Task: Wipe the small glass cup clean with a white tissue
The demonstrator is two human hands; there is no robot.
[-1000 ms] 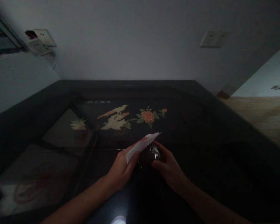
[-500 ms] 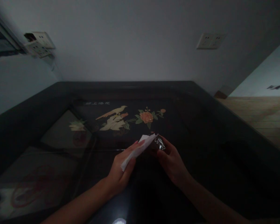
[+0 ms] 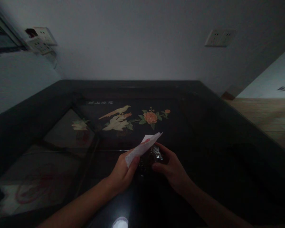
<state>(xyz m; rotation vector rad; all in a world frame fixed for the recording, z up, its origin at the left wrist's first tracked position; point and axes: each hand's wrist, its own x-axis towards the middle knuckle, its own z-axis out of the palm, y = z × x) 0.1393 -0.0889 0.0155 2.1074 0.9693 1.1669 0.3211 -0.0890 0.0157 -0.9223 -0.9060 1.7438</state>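
Observation:
My left hand (image 3: 123, 169) is closed on a thin folded white paper (image 3: 142, 150), pinched between thumb and fingers and tilted up to the right. A reddish patch shows near its top edge, and I cannot tell whether it is a fingertip or a mark. In my right hand (image 3: 172, 167) is a small shiny crinkled wrapper (image 3: 156, 154), dark and silvery, held between thumb and fingers just below the paper's right end. Whether anything is inside the wrapper is too dark to tell. Both hands are above a glossy black tabletop (image 3: 171, 202).
Inlaid on the tabletop are a bird (image 3: 117, 111) and an orange flower (image 3: 150, 117). Light reflections lie at its left and front. A grey wall (image 3: 133, 47) with a double socket (image 3: 220, 38) stands behind. More sockets (image 3: 41, 41) are at the left corner; wooden floor (image 3: 273, 117) shows at right.
My right hand has shifted slightly left and down with the wrapper, which now sits lower, under the paper's right end. The paper's tip sticks up more freely. The view has moved slightly.

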